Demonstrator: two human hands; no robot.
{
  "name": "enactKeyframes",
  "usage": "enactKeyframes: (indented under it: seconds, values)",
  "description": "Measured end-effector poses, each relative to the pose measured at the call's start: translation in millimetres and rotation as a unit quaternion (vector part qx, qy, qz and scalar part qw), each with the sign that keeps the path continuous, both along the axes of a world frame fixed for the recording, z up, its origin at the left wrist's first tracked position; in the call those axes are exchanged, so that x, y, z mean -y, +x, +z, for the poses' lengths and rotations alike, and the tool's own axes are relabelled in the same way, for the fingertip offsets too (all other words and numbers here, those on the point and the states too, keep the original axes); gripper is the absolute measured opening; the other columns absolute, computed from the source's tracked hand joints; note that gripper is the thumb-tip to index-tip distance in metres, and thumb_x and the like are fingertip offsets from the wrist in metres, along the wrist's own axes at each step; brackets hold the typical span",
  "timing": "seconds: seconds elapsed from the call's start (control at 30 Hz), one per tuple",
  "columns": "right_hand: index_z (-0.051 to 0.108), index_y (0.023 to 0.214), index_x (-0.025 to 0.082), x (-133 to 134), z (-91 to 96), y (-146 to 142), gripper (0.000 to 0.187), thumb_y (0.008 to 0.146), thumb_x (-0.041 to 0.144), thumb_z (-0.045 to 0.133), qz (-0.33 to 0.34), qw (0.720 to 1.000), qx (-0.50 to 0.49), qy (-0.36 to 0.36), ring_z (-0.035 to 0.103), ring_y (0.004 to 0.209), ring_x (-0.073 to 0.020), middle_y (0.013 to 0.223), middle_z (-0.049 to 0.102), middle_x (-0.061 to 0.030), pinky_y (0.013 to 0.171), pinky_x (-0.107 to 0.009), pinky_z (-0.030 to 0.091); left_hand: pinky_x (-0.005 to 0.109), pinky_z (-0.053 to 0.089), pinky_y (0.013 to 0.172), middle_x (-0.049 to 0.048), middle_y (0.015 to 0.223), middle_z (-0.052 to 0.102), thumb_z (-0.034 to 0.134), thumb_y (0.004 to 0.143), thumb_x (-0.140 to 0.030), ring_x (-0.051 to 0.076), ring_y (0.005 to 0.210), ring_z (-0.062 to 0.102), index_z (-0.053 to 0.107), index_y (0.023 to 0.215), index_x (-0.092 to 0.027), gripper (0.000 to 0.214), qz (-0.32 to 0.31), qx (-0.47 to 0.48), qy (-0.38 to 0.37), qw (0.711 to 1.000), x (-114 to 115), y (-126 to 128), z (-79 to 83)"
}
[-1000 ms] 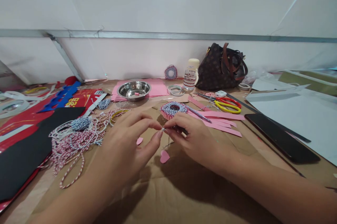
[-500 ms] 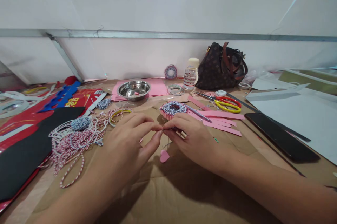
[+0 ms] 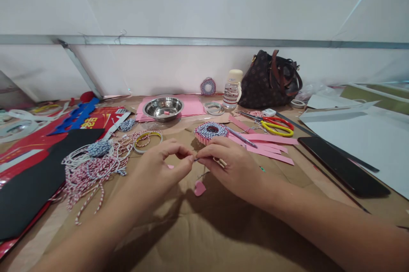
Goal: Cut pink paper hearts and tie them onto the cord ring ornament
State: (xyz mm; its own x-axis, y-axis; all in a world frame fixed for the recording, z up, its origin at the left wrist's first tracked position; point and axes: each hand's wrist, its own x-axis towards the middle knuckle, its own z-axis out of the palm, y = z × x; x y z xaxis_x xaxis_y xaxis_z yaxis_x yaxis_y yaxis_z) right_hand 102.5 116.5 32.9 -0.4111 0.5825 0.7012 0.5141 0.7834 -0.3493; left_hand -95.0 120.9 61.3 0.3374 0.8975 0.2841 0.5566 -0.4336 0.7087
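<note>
My left hand pinches the tip of a short piece of thin cord between thumb and forefinger. From the other side, my right hand grips the same cord with thumb and index finger; the rest is hidden in its curled fingers. Below the fingertips is a pink paper heart with a thin dark string end near it; whether it joins the held cord I cannot tell. Just beyond my right hand lies a ring of blue-and-white cord with a pleated pink side.
Tangled red-and-white cord lies left, beside a tape roll. A steel bowl sits on pink paper. To the right are pink strips, a pen, scissors and a phone. A bottle and handbag stand behind.
My fingertips have moved slightly apart, showing a bit of cord between them. The looped red-and-white cord at the left now shows as separate hanging strands. The view has shifted a little.
</note>
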Motion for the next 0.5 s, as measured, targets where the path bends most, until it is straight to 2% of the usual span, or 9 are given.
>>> enactKeyframes:
  seconds: [0.17, 0.27, 0.33, 0.4, 0.5]
  values:
    - [0.071, 0.091, 0.016, -2, 1.3, -1, 0.011, 0.093, 0.013, 0.061, 0.004, 1.000, -0.008, 0.001, 0.060, 0.082, -0.0144, 0.084, 0.068, -0.0037, 0.075, -0.027, 0.049, 0.033, 0.047, 0.075, -0.0002, 0.080, 0.069, 0.058, 0.083, -0.036, 0.021, 0.081, 0.062, 0.067, 0.074, -0.024, 0.017, 0.005, -0.017, -0.010, 1.000, -2, -1, 2.7]
    - [0.069, 0.089, 0.016, 0, 5.5, -1, 0.008, 0.092, 0.012, 0.063, -0.007, 0.999, -0.013, -0.035, 0.060, 0.079, -0.0140, 0.083, 0.068, -0.0030, 0.074, -0.027, 0.048, 0.036, 0.047, 0.076, 0.0011, 0.082, 0.069, 0.057, 0.084, -0.035, 0.022, 0.082, 0.063, 0.066, 0.075, -0.024, 0.017, 0.009, -0.032, 0.007, 0.999, -2, -3, -0.4]
    - [0.069, 0.089, 0.017, 3, 9.9, -1, 0.008, 0.091, 0.012, 0.063, -0.020, 0.997, -0.013, -0.076, 0.061, 0.078, -0.0138, 0.085, 0.069, -0.0028, 0.072, -0.027, 0.048, 0.038, 0.047, 0.081, 0.0023, 0.090, 0.070, 0.053, 0.084, -0.028, 0.024, 0.089, 0.063, 0.068, 0.085, -0.024, 0.015, 0.016, -0.043, 0.041, 0.998, -2, -5, -3.4]
    - [0.069, 0.089, 0.017, 5, 13.9, -1, 0.008, 0.091, 0.013, 0.063, -0.034, 0.992, -0.017, -0.116, 0.060, 0.077, -0.0136, 0.084, 0.069, -0.0023, 0.070, -0.026, 0.047, 0.041, 0.046, 0.088, 0.0029, 0.103, 0.069, 0.050, 0.082, -0.019, 0.024, 0.099, 0.062, 0.067, 0.100, -0.026, 0.026, 0.019, -0.043, 0.085, 0.995, -1, -7, -5.9]
    - [0.069, 0.089, 0.018, 6, 17.3, -1, 0.007, 0.091, 0.015, 0.063, -0.044, 0.987, -0.034, -0.151, 0.060, 0.075, -0.0132, 0.083, 0.069, -0.0011, 0.067, -0.026, 0.046, 0.042, 0.045, 0.095, 0.0028, 0.116, 0.066, 0.053, 0.085, -0.018, 0.024, 0.109, 0.059, 0.062, 0.114, -0.028, 0.032, 0.002, -0.032, 0.130, 0.991, 1, -6, -8.2]
